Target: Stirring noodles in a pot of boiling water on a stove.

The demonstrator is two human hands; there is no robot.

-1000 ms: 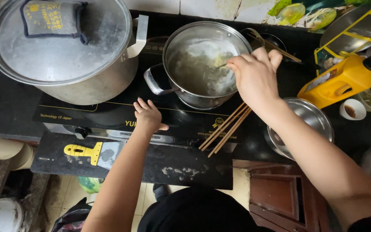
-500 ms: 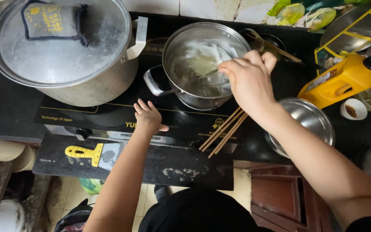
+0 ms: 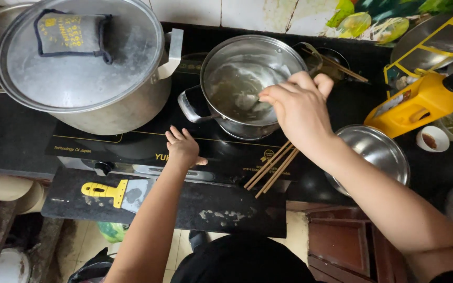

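Right hand [image 3: 300, 107] over saucepan [image 3: 237, 63] rim, left hand [image 3: 183, 148] flat on cooktop [image 3: 132, 147] edge

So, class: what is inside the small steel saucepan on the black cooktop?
Inside the small steel saucepan is pale, cloudy liquid with whitish pieces. The right hand covers its right rim, hiding what the fingers hold.

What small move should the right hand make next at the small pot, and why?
Probably draw the utensil slowly back through the pale food. The right hand is poised over the small pot, its utensil tip already in the pale food. The left hand only rests flat on the cooktop, so the pot is unbraced; stir gently.
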